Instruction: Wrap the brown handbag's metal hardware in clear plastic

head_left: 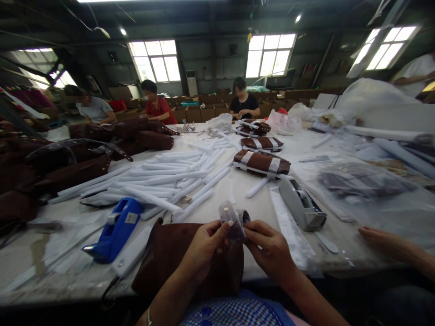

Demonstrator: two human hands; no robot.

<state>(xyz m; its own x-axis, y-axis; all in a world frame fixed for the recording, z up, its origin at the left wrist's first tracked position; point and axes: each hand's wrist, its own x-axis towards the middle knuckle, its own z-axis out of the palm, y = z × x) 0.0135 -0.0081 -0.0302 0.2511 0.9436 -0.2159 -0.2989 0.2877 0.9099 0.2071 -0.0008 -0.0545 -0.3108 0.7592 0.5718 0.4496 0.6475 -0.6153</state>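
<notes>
My left hand (209, 244) pinches a short strap end (233, 222) covered in clear plastic, with pale round studs showing through. On its right side, the fingers of my right hand (270, 246) are closed on the same piece, near a curled part of it. Under both hands a brown leather-look bag (163, 258) lies at the table's front edge, partly hidden by my left arm. A blue tape dispenser (117, 231) stands to the left of the bag, with a white device (132, 253) beside it.
White wrapped rolls (163, 176) are heaped mid-table. Brown bags (129, 131) pile up at left; strapped brown bundles (261, 163) lie ahead. A grey tape dispenser (301, 203) stands at right, near another person's hand (377, 237). Several people sit beyond the table.
</notes>
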